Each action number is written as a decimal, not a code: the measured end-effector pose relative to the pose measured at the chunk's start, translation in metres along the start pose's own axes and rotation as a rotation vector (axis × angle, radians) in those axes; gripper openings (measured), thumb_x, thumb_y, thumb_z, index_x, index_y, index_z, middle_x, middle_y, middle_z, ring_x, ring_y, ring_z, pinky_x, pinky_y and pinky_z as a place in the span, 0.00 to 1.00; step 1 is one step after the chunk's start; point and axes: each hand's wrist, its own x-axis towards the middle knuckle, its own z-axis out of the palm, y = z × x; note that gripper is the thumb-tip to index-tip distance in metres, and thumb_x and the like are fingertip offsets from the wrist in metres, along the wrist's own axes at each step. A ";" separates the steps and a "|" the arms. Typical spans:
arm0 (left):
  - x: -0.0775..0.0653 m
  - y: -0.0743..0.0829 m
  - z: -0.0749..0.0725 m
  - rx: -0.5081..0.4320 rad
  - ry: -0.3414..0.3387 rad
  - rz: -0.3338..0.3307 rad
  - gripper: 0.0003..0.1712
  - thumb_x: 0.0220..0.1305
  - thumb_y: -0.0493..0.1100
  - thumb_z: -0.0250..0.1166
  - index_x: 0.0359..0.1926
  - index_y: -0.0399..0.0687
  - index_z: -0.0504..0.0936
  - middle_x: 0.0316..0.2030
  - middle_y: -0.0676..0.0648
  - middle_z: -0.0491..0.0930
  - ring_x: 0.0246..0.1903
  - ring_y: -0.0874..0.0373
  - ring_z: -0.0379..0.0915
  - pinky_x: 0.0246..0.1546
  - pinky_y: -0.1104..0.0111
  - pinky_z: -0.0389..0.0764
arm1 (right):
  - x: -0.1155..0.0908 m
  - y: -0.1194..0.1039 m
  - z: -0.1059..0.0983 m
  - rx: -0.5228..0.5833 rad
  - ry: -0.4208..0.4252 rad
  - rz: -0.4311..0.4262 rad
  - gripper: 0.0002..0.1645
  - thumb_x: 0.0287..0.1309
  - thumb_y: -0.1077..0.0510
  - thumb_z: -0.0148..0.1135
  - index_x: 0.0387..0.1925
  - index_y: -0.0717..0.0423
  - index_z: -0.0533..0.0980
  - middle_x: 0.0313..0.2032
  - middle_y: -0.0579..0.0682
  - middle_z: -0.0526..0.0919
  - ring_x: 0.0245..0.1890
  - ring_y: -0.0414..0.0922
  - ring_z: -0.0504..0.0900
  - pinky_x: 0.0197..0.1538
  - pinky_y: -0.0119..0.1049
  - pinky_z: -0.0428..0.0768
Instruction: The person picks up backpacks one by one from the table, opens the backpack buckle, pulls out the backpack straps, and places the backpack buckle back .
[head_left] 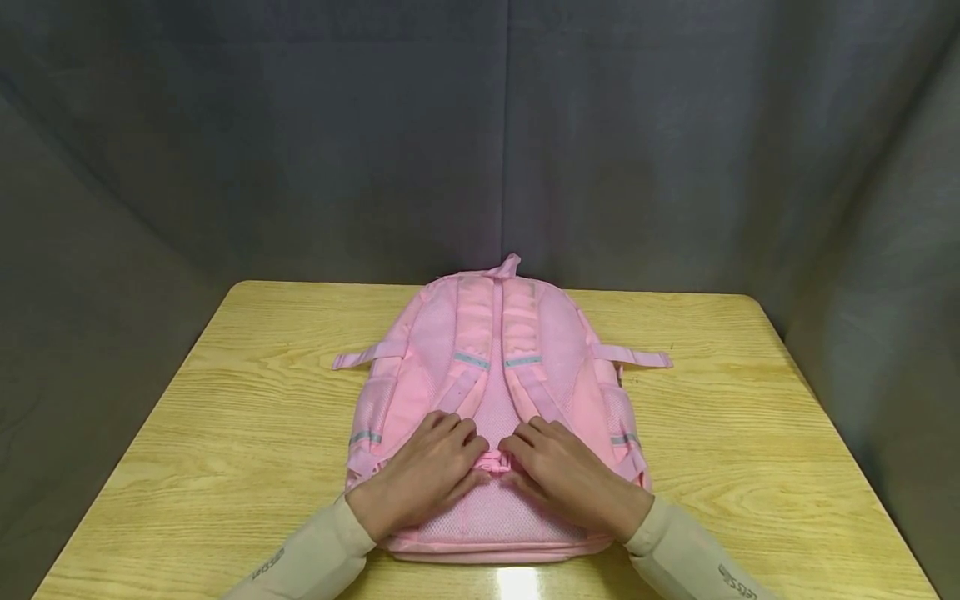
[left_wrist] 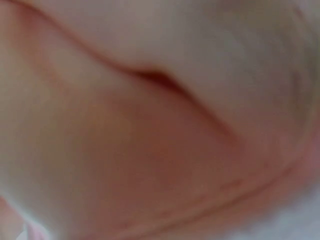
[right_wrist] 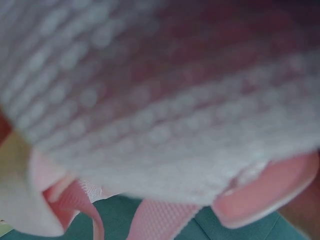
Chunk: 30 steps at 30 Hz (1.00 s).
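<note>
A pink backpack (head_left: pixel 495 508) lies on the table with its mesh back panel and two padded shoulder straps facing up. Over its lower middle, a small pink buckle (head_left: pixel 492 461) shows between the two hands. My left hand (head_left: pixel 423 471) pinches it from the left with curled fingers and thumb. From the right, my right hand (head_left: pixel 570 475) grips its other side, fingertips close to those of the left. Blurred skin fills the left wrist view. In the right wrist view, pale mesh fabric (right_wrist: pixel 165 120) hangs close to the lens, with a pink webbing strap (right_wrist: pixel 160 220) below.
The wooden table (head_left: pixel 735 417) extends to both sides of the backpack. Loose strap ends (head_left: pixel 633 357) stick out from its sides, and a top loop (head_left: pixel 510 265) points to the back edge. Dark grey curtains (head_left: pixel 337 150) surround the table at the back and sides.
</note>
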 end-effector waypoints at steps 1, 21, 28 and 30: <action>0.000 0.000 0.000 -0.010 0.005 -0.006 0.17 0.69 0.59 0.60 0.43 0.52 0.81 0.40 0.52 0.78 0.43 0.56 0.75 0.55 0.59 0.72 | 0.000 0.000 0.000 0.002 0.001 0.003 0.16 0.62 0.46 0.66 0.44 0.52 0.79 0.37 0.43 0.79 0.39 0.42 0.76 0.44 0.37 0.77; 0.002 -0.004 -0.010 -0.220 0.098 -0.019 0.10 0.70 0.46 0.59 0.48 0.48 0.79 0.36 0.55 0.74 0.34 0.62 0.70 0.39 0.69 0.77 | 0.002 -0.001 -0.011 0.189 0.006 0.069 0.13 0.68 0.54 0.60 0.50 0.54 0.75 0.40 0.42 0.79 0.38 0.36 0.79 0.46 0.31 0.81; 0.003 -0.004 -0.012 -0.236 0.149 -0.006 0.12 0.71 0.47 0.59 0.50 0.46 0.79 0.37 0.54 0.74 0.35 0.63 0.70 0.38 0.70 0.79 | 0.002 0.002 -0.013 0.216 0.046 0.055 0.13 0.68 0.55 0.61 0.50 0.55 0.75 0.40 0.42 0.79 0.38 0.35 0.79 0.45 0.31 0.81; 0.003 -0.005 -0.012 -0.238 0.161 -0.001 0.12 0.71 0.46 0.60 0.51 0.46 0.79 0.38 0.53 0.75 0.36 0.62 0.71 0.40 0.70 0.79 | 0.003 0.003 -0.014 0.224 0.063 0.049 0.12 0.67 0.56 0.61 0.50 0.55 0.75 0.40 0.42 0.79 0.38 0.35 0.79 0.45 0.31 0.81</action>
